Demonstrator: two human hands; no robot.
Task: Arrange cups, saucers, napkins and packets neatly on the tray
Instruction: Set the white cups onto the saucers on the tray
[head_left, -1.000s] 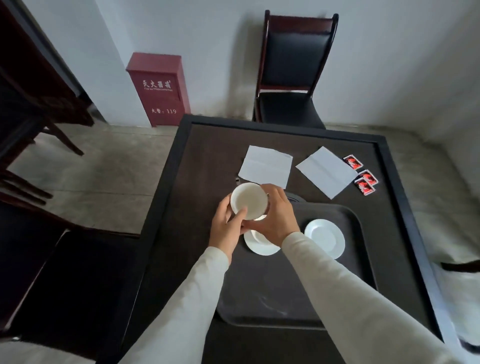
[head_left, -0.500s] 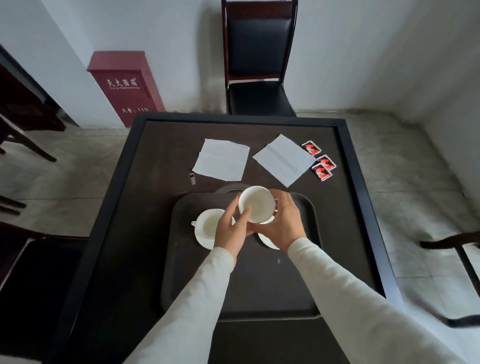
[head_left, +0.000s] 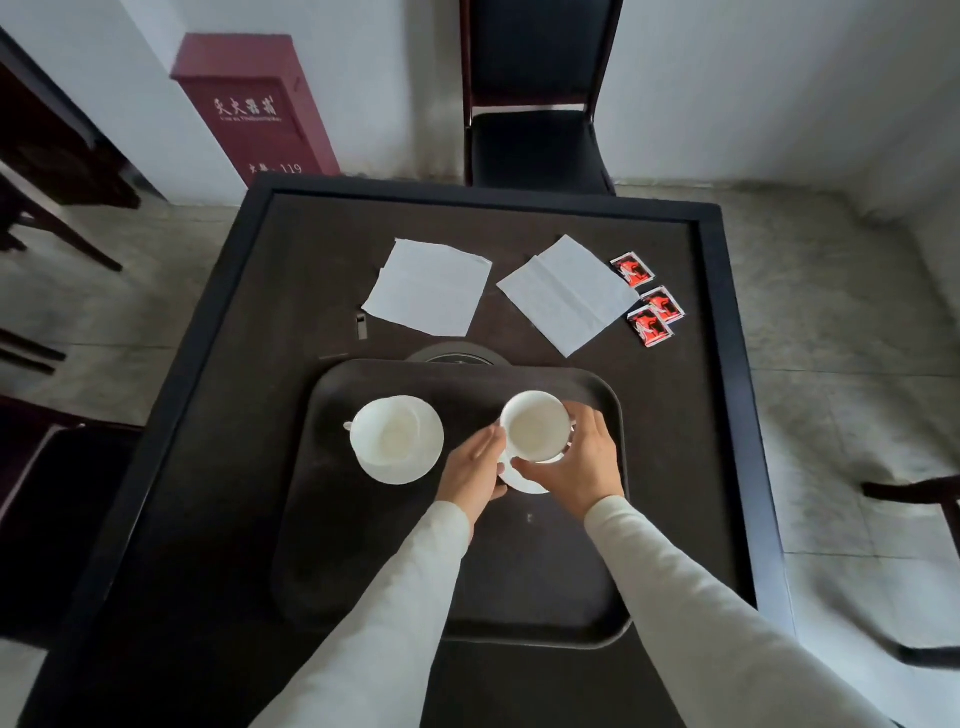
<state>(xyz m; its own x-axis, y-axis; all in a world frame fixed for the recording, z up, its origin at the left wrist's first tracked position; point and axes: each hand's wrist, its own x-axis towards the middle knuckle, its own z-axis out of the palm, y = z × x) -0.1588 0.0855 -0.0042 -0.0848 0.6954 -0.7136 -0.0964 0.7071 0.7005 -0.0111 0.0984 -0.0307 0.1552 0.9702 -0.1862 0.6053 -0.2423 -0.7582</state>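
A dark tray lies on the near half of the table. On its left stands a white cup on a saucer. My right hand grips a second white cup just above a second saucer, which is mostly hidden under both hands. My left hand rests with its fingers against the cup's left side and the saucer's edge. Beyond the tray lie two white napkins, one on the left and one on the right, with three red packets to their right.
The dark square table has a raised rim. A round inset peeks out behind the tray. A black chair stands at the far side, a red cabinet against the wall, and other chairs at left and right.
Both hands have carried the second cup rightward from over the left saucer to over the right saucer and lowered it. The first cup now shows on the left saucer. My head view shifted.
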